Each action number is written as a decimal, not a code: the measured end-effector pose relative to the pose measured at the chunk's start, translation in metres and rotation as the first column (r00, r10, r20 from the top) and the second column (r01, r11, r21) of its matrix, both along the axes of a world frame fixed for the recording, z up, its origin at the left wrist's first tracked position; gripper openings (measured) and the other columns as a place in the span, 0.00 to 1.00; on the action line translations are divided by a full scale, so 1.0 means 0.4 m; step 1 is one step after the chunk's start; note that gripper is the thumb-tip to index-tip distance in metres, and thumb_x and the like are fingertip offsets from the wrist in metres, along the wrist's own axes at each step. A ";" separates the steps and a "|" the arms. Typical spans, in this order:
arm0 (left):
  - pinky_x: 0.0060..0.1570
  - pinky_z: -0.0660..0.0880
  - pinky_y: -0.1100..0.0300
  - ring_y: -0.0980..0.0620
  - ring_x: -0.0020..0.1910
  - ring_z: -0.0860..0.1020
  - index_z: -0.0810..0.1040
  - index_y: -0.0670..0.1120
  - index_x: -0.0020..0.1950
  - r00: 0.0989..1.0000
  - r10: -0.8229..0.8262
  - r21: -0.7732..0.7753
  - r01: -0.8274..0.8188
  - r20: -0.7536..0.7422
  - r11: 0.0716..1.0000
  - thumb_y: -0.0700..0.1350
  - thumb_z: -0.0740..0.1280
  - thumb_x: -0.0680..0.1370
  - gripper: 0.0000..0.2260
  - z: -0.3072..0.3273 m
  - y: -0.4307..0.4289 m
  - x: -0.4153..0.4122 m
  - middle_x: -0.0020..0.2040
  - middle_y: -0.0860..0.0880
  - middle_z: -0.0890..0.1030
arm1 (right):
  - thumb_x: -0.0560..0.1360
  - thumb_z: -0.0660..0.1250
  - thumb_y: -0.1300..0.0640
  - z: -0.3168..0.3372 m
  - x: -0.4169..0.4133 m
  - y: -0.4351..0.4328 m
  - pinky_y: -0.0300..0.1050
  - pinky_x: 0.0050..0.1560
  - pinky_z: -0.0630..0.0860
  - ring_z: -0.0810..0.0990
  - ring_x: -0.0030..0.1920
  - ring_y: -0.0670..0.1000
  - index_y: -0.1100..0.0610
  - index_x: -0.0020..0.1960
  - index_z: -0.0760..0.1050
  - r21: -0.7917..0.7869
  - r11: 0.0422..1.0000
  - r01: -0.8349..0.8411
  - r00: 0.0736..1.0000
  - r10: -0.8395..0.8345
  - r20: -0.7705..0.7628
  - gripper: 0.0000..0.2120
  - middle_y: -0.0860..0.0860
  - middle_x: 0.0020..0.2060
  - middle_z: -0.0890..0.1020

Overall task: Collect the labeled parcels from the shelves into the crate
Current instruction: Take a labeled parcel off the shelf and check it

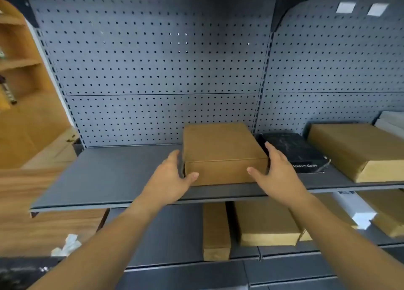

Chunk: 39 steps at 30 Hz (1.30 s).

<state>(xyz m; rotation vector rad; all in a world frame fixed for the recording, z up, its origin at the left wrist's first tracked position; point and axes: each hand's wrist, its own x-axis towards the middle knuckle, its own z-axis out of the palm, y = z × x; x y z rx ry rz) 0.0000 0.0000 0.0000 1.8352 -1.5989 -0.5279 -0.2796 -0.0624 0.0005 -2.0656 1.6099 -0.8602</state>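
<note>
A plain brown cardboard parcel [223,146] lies flat on the grey upper shelf [105,178], close to its front edge. My left hand [172,178] is at the parcel's left front corner, fingers straight along the left side and thumb across the front face. My right hand [276,172] mirrors it at the right front corner, fingers stretched along the right side and thumb on the front. The parcel rests on the shelf between both hands. No label shows on its visible faces. No crate is in view.
A black box [299,153] sits just right of the parcel, then a brown wrapped parcel [358,149]. More brown parcels [264,224] stand on the lower shelf. Grey pegboard [153,71] backs the shelves. A wooden cabinet [19,71] stands at the left.
</note>
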 end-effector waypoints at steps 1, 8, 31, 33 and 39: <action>0.69 0.67 0.53 0.47 0.75 0.68 0.52 0.47 0.82 0.999 0.022 -0.001 -0.023 -0.031 1.000 0.57 0.71 0.78 0.41 -0.006 -0.019 -0.001 0.77 0.46 0.68 | 0.77 0.72 0.42 -0.007 -0.002 -0.022 0.54 0.77 0.61 0.59 0.80 0.54 0.51 0.84 0.48 0.022 1.000 0.018 0.999 -0.019 0.047 0.46 0.51 0.81 0.59; 0.54 0.75 0.66 0.54 0.62 0.79 0.68 0.48 0.75 0.964 0.079 0.033 -0.074 -0.255 0.997 0.51 0.74 0.77 0.29 -0.056 -0.118 -0.007 0.60 0.57 0.79 | 0.75 0.74 0.43 -0.050 -0.003 -0.114 0.47 0.69 0.69 0.71 0.72 0.53 0.50 0.83 0.50 0.218 0.976 -0.026 0.979 -0.020 0.204 0.47 0.50 0.74 0.71; 0.50 0.81 0.54 0.53 0.50 0.84 0.79 0.50 0.55 0.859 0.104 -0.124 -0.190 -0.501 0.974 0.59 0.70 0.78 0.14 0.261 0.042 0.189 0.53 0.49 0.85 | 0.62 0.82 0.56 0.195 0.103 -0.063 0.61 0.70 0.73 0.76 0.68 0.51 0.46 0.70 0.67 0.010 0.888 -0.459 0.726 0.368 0.580 0.40 0.45 0.66 0.78; 0.52 0.81 0.53 0.53 0.52 0.82 0.76 0.48 0.64 0.879 0.118 -0.107 -0.187 -0.461 0.976 0.59 0.69 0.79 0.20 0.273 0.048 0.200 0.60 0.49 0.82 | 0.60 0.81 0.56 0.210 0.117 -0.059 0.59 0.69 0.74 0.76 0.69 0.52 0.47 0.69 0.69 -0.013 0.893 -0.449 0.730 0.375 0.571 0.41 0.45 0.66 0.79; 0.62 0.70 0.58 0.53 0.76 0.61 0.53 0.64 0.80 0.995 -0.075 -0.197 0.062 -0.059 0.978 0.67 0.74 0.69 0.45 0.349 0.050 0.222 0.78 0.56 0.62 | 0.60 0.81 0.49 0.336 0.147 -0.051 0.52 0.62 0.78 0.77 0.68 0.51 0.44 0.68 0.72 -0.118 0.881 -0.458 0.733 0.449 0.511 0.38 0.44 0.66 0.80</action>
